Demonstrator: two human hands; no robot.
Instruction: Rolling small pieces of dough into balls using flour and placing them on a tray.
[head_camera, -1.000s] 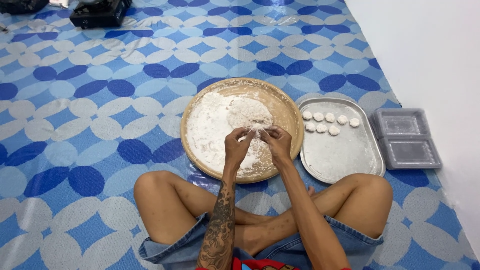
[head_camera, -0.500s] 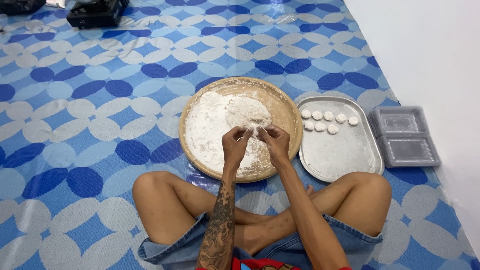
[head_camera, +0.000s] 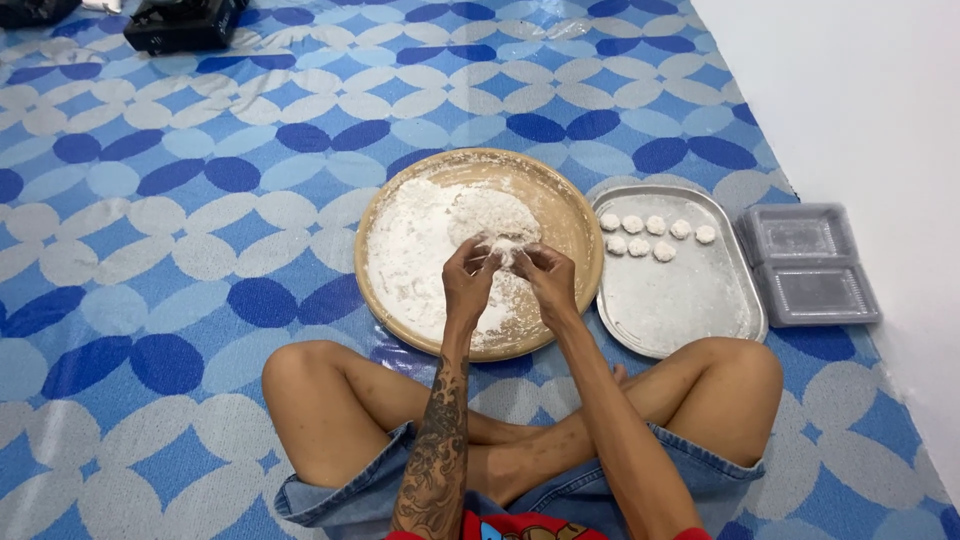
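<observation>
A person sits cross-legged on a blue and white patterned floor mat (head_camera: 180, 230). Straight ahead of the knees, at twelve o'clock, lies a round wooden tray (head_camera: 575, 215) dusted with white flour (head_camera: 415, 245). Above its centre the left hand (head_camera: 468, 285) and right hand (head_camera: 548, 282) come together, fingertips pinched from both sides on a small lump of dough (head_camera: 506, 247). It looks soft, light and easily squashed, probably a little sticky under its floury coat, so a gentle fingertip hold around its sides would suit it best. At two o'clock from the tray rests a rectangular metal tray (head_camera: 690, 300) with eight small white dough balls (head_camera: 655, 235) in two rows along its far end. Further right, beside a white wall (head_camera: 860, 110), sit two clear plastic boxes (head_camera: 810, 265).
</observation>
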